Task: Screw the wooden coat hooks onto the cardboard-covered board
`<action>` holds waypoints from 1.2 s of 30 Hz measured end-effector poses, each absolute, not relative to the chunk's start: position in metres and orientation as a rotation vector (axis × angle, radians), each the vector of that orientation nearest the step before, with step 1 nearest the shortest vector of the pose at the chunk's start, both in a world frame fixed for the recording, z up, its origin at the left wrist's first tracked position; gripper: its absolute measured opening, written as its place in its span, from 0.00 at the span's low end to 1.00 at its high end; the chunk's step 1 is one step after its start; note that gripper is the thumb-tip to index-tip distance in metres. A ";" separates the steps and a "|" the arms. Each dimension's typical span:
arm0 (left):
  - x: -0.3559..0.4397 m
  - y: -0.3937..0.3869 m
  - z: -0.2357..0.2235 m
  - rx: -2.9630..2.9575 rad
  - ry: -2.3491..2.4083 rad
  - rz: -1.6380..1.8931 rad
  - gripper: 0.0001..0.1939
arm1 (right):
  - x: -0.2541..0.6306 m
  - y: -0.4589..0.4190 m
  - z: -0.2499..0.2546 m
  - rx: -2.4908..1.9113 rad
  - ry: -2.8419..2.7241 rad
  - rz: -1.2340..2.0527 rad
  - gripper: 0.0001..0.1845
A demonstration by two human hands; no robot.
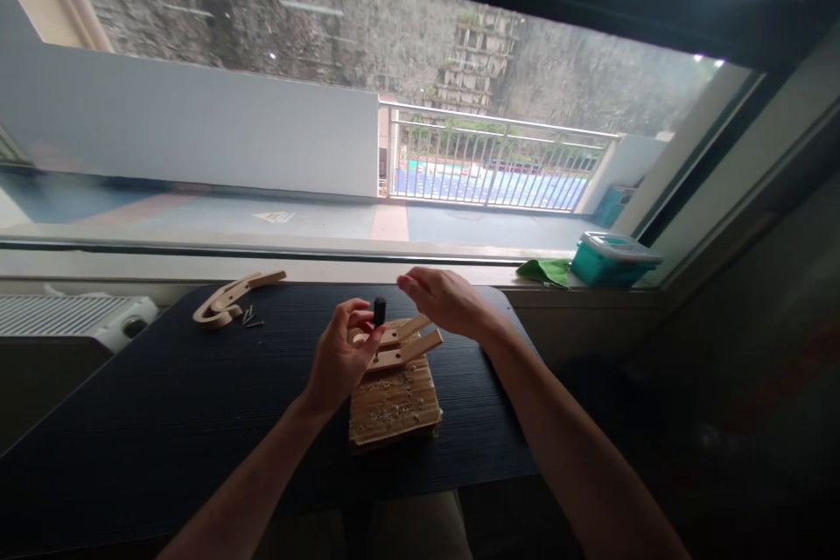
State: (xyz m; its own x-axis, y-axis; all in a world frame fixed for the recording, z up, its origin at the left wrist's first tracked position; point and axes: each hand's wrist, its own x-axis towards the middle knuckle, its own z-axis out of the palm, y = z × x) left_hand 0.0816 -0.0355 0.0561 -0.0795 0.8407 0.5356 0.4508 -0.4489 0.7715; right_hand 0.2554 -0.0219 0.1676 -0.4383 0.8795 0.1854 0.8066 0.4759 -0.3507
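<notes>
My left hand (345,350) is closed, with thumb and fingers around a black-handled screwdriver (379,311) held upright. Below its handle, a screw seems to stand at a hole in a pale wooden piece (394,356). This piece is bent and has drilled holes; a second one like it (408,329) lies just behind, partly covered by my hands. Both rest on a thick, scarred wooden block (397,407) dotted with small pits. Raised above the right ends of the pieces is my right hand (446,297), fingers loosely bent, with nothing visible in it.
On the dark table (216,420), a curved wooden hook-shaped assembly (227,302) lies at the back left, beside several loose screws (250,317). A teal box with a clear lid (610,261) and a green cloth (543,271) sit on the windowsill. A white radiator (72,317) borders the left.
</notes>
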 end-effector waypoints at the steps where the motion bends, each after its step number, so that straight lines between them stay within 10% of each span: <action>1: 0.082 -0.035 0.057 1.873 1.409 1.534 0.21 | 0.266 -0.024 0.155 -1.462 -2.311 0.306 0.23; 11: 0.087 -0.035 0.063 2.154 1.593 1.526 0.23 | 0.284 -0.042 0.029 -1.547 -1.683 0.691 0.27; 36: 0.096 -0.031 0.058 1.645 1.156 1.600 0.18 | 0.268 -0.037 0.008 -1.474 -1.477 0.663 0.17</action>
